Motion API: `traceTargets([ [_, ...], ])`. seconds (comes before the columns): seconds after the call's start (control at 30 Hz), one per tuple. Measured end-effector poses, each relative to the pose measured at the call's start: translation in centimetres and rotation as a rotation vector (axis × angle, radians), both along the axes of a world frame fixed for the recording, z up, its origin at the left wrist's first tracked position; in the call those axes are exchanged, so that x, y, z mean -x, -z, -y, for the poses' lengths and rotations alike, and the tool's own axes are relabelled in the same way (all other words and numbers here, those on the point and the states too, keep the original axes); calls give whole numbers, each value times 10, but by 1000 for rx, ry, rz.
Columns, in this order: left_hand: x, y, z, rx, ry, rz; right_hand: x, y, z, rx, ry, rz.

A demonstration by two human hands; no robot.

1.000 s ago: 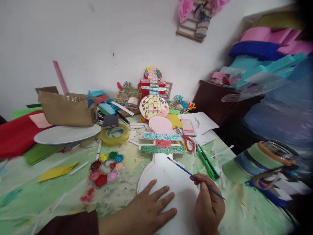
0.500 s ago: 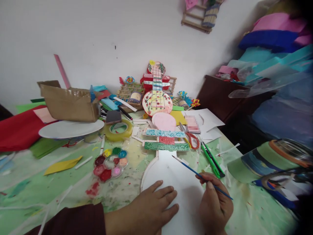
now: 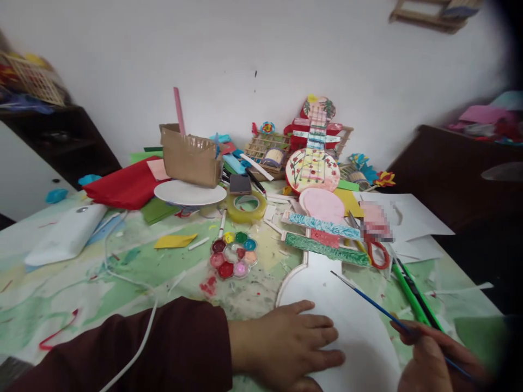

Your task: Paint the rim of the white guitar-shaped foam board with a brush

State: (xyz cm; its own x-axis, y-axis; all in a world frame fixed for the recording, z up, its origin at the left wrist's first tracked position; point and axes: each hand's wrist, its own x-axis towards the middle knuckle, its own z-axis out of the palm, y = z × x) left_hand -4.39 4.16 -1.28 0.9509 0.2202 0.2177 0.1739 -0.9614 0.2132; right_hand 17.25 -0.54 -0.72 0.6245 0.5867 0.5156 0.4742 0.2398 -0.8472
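Observation:
My left hand (image 3: pixel 292 345) lies flat with fingers spread on the white round body of a guitar-shaped cutout (image 3: pixel 359 321). In my right hand (image 3: pixel 435 354) a blue paintbrush (image 3: pixel 373 301) is pinched, its tip over the upper part of the white body. Beyond the brush, the cutout carries a green painted strip (image 3: pixel 327 249), a blue-and-white painted strip (image 3: pixel 322 224), a red patch between them and a pink rounded top (image 3: pixel 322 204). A flower-shaped paint palette (image 3: pixel 234 254) with several colours sits left of the cutout.
Scissors (image 3: pixel 378 253) and a green utility knife (image 3: pixel 414 294) lie to the right. Behind are a tape roll (image 3: pixel 246 207), a white plate (image 3: pixel 190 193) under a cardboard box (image 3: pixel 191 158), and a painted guitar model (image 3: pixel 312 169). A white cable (image 3: pixel 151 321) crosses my left sleeve.
The view has swung left, so the things on the table appear further right. My left hand still rests on the cutout, and the brush remains in my right hand.

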Motion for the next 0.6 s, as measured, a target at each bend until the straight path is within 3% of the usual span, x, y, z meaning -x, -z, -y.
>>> traceTargets([
  [0.17, 2, 5, 0, -28, 6, 52, 15, -23, -11, -160, -253, 231],
  [0.27, 1, 7, 1, -55, -1, 57, 49, -49, -20, -30, -460, 402],
  [0.37, -1, 7, 0, -59, -9, 45, 78, -67, -33, -80, -658, 545],
  [0.47, -3, 7, -2, -32, 1, 27, 89, -66, -43, -145, -739, 568],
  [0.6, -8, 10, -2, 24, 63, -26, 86, -46, -43, -298, -806, 761],
])
